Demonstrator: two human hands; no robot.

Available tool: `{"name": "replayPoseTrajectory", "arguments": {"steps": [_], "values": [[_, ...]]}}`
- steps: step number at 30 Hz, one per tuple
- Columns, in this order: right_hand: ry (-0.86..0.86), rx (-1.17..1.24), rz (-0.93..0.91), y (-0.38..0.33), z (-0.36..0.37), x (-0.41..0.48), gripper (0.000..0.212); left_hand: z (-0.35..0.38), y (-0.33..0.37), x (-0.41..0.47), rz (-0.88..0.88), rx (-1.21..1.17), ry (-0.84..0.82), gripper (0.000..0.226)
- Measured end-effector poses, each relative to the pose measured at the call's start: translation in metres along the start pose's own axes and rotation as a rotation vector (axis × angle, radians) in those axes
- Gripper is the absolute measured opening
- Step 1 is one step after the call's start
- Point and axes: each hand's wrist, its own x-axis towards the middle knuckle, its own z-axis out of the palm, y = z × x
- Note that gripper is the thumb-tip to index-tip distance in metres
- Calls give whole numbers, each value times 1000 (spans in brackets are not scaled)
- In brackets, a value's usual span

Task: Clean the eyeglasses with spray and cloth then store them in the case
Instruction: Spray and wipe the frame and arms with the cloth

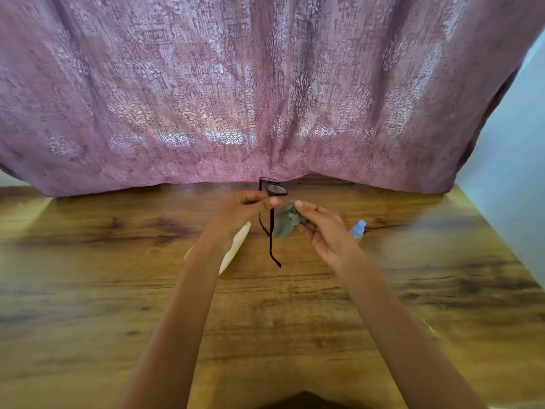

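Observation:
Black-framed eyeglasses [273, 188] are held up above the wooden table [295, 320], one temple arm hanging straight down. My left hand [246, 206] pinches the frame near the lens. My right hand [320, 228] grips a crumpled grey cloth [285, 220] just below the upper lens; whether the cloth covers the other lens I cannot tell. A cream glasses case [236, 249] lies on the table under my left wrist, partly hidden. A small clear spray bottle [358, 230] with a pale blue cap stands behind my right hand.
A mauve patterned curtain [265, 98] hangs along the far edge of the table. A pale wall [516, 172] rises to the right. The table's near edge has a dark notch at bottom centre.

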Motion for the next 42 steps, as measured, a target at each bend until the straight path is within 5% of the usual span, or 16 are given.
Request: {"name": "replayPoseTrajectory", "arguments": {"steps": [3, 10, 27, 42], "values": [[-44, 3, -17, 5, 9, -4, 22, 4, 4, 0, -11, -50, 18, 43], [-136, 78, -23, 9, 23, -10, 22, 12, 9, -1, -43, -152, 75, 6], [-198, -307, -18, 3, 24, -6, 14, 19, 14, 1, 53, -87, 217, 24], [-222, -435, -31, 15, 18, -13, 10, -4, 28, 12, 107, -23, 349, 7]]}}
